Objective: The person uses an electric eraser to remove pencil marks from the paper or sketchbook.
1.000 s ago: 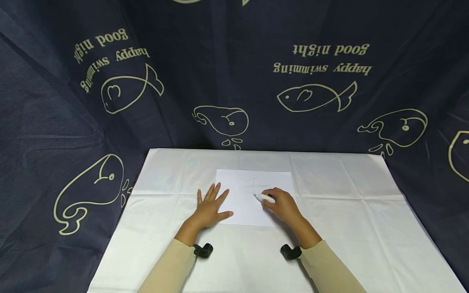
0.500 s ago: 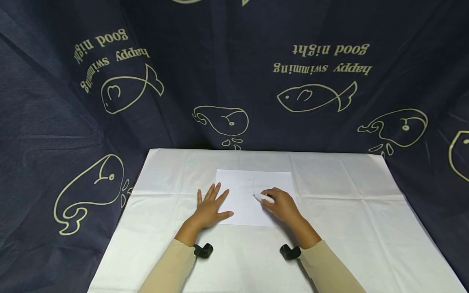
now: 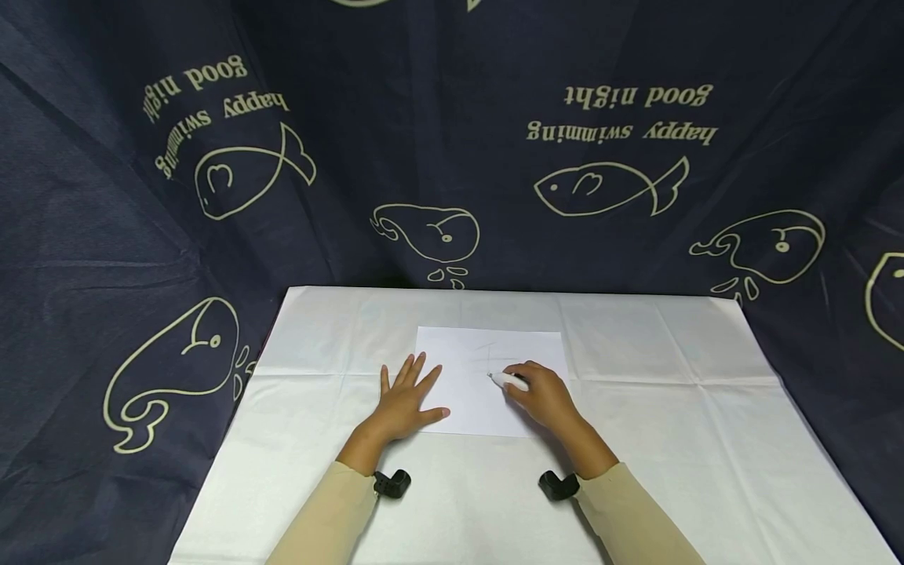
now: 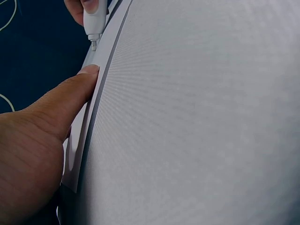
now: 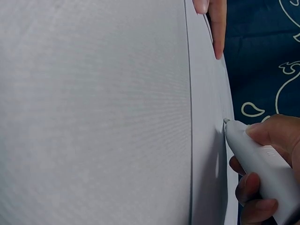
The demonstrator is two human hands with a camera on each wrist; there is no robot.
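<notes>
On the white sheet of paper (image 3: 469, 404) are faint thin grey lines, a slanted stroke over a vertical one with short horizontals. My right hand (image 3: 544, 395) grips a white electric eraser (image 5: 255, 157), its thick rounded body ending in a narrow collar and a small tip. That tip meets the paper at the lower end of the vertical line. At the sheet's left side my left hand (image 3: 404, 402) lies with fingers spread and straight, its thumb (image 4: 84, 84) along the near edge.
A white cloth (image 3: 636, 439) with fold creases covers the table. Behind and beside it hangs a dark blue curtain (image 3: 438, 94) printed with fish, whales and lettering. Black wrist cameras sit at both beige sleeves (image 3: 325, 514).
The eraser's tip has shifted very slightly left on the paper, in small movements of my right hand. My left hand stays in place.
</notes>
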